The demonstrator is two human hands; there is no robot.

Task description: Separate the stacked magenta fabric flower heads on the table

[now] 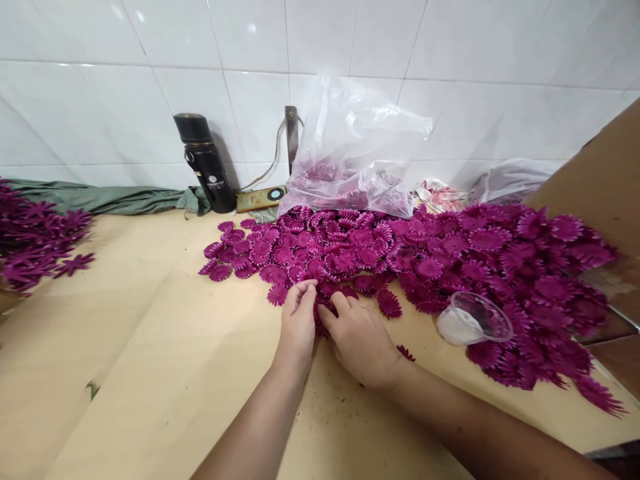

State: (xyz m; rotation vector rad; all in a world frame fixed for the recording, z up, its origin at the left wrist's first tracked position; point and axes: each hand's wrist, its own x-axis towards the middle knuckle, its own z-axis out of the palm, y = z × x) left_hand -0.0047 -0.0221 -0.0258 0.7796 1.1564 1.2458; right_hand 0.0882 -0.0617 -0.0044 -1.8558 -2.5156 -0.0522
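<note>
Both my hands are close together at the front edge of a heap of purple artificial flower pieces [345, 247], round with fringed edges. My left hand [300, 320] is closed, thumb and forefinger pinched together at the tips. Whatever sits in that pinch is too small to make out. Opposite it, my right hand [365, 343] is curled, its thumb and bent fingers pointing at the left hand. Purple flower material [323, 325] shows in the narrow gap between the two hands, partly hidden by the fingers. One loose flower piece [389, 303] lies just beyond the right hand.
A clear plastic cup [475, 320] holding something white leans on the heap at right. Behind stand a plastic bag [350, 153], a black bottle [207, 167] and a gold device [260, 199]. More purple pieces [37, 233] lie left; a cardboard panel [595, 180] rises right.
</note>
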